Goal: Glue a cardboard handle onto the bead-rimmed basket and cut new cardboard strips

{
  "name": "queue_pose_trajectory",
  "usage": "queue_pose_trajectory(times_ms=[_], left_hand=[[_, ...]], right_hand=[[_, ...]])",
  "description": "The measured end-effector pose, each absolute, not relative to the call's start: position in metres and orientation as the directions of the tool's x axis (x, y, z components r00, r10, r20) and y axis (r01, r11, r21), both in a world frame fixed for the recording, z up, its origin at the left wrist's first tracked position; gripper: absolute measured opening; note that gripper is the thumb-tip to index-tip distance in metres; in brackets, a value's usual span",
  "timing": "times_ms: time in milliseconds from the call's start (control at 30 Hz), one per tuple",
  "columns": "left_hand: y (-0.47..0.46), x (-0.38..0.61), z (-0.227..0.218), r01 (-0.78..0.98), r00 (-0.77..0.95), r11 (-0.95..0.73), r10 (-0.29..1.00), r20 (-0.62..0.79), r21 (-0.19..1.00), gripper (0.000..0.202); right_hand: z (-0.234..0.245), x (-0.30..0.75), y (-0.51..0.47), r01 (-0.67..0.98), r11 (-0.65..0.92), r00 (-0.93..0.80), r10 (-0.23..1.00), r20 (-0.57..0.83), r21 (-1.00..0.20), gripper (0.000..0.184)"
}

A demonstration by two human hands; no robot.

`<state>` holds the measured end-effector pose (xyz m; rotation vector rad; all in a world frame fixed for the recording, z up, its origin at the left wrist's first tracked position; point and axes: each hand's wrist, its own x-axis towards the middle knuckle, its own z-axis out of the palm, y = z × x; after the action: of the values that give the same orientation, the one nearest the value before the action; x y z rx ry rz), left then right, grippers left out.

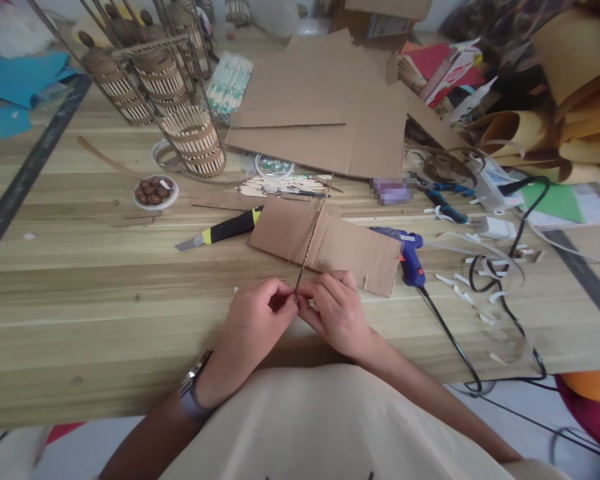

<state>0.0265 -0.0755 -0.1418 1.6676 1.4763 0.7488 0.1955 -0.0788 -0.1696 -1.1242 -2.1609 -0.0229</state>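
Narrow cardboard strip (311,245): pinched at near end between closed fingertips of left hand (257,319) and right hand (336,312), extending across cardboard piece (357,250). Probably easily creased; best gripped lightly, close to tip.

At the frame's centre the strip (313,235) is ribbed cardboard and the panel (355,250) matt, creased cardboard, the table (80,313) smooth, grained wood, the blade (190,243) left of centre metal, the glue gun (411,259) right of centre plastic, and the packet (230,83) near the top glossy, clear plastic.
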Motion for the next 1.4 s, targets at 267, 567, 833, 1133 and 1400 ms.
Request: queue_pose_trajectory(times_ms=[267, 567, 833, 1133, 1400], left_hand=[[-0.076, 0.027, -0.146, 0.654, 0.192, -0.235, 0.971, 0.143, 0.719, 0.013], [-0.077, 0.028, -0.141, 0.614, 0.178, -0.207, 0.977, 0.122, 0.762, 0.012], [-0.074, 0.026, -0.137, 0.549, 0.176, -0.164, 0.981, 0.078, 0.820, 0.011], [-0.072, 0.027, -0.134, 0.435, 0.162, -0.032, 0.986, -0.043, 0.900, 0.009], [-0.071, 0.027, -0.139, 0.374, 0.182, -0.192, 0.974, 0.132, 0.907, 0.012]], right_hand=[[-0.169, 0.195, -0.078, 0.731, 0.630, -0.395, 0.705, 0.590, -0.263, 0.016], [-0.167, 0.194, -0.078, 0.645, 0.609, -0.324, 0.765, 0.557, -0.462, 0.013], [-0.165, 0.198, -0.072, 0.578, 0.589, -0.298, 0.796, 0.526, -0.565, 0.017], [-0.159, 0.202, -0.073, 0.552, 0.650, -0.273, 0.732, 0.624, -0.522, 0.014], [-0.159, 0.198, -0.076, 0.562, 0.651, -0.242, 0.720, 0.651, -0.511, 0.018]])
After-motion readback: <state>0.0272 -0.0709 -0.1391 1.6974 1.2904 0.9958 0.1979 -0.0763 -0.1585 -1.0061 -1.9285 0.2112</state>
